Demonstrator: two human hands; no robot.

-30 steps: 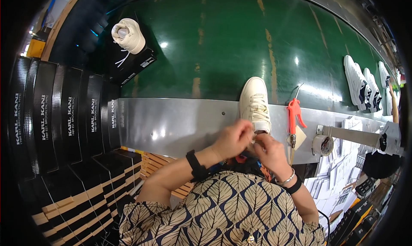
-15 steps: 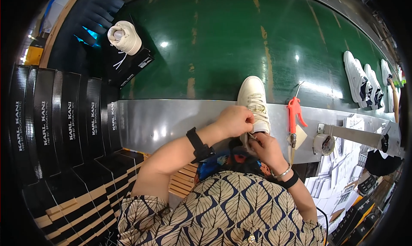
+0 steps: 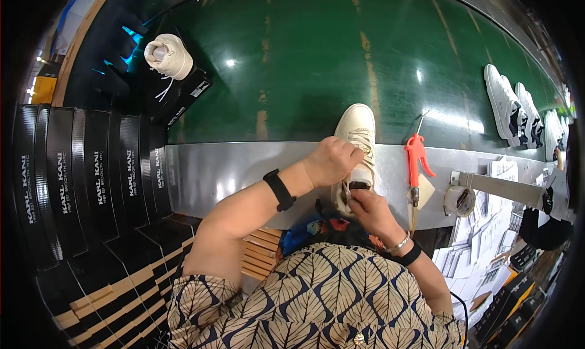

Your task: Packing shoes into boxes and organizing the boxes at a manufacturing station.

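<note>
A cream sneaker (image 3: 355, 119) rests across the metal edge in front of me, its toe pointing away over the green surface. My left hand (image 3: 333, 161) is closed at the sneaker's left side, beside the laced front. A pale shoelace (image 3: 346, 186) runs down from its fingers toward the shoe opening. My right hand (image 3: 373, 213) is closed in a pinch at the dark opening near the heel, its fingertips on the lace. My fingers partly hide the laces, tongue and heel.
A matching cream sneaker (image 3: 177, 59) sits on a black shoebox (image 3: 186, 93) at far left. Stacked black boxes (image 3: 97, 178) stand left. Right are a red air gun (image 3: 415, 157), a tape roll (image 3: 460, 201), papers (image 3: 475, 245) and white sneakers (image 3: 501, 102). Another person's hand (image 3: 559, 157) shows at far right.
My left hand has lifted slightly away from the laces, toward the toe. My right hand has shifted a little left at the shoe opening. More of the lace shows between them.
</note>
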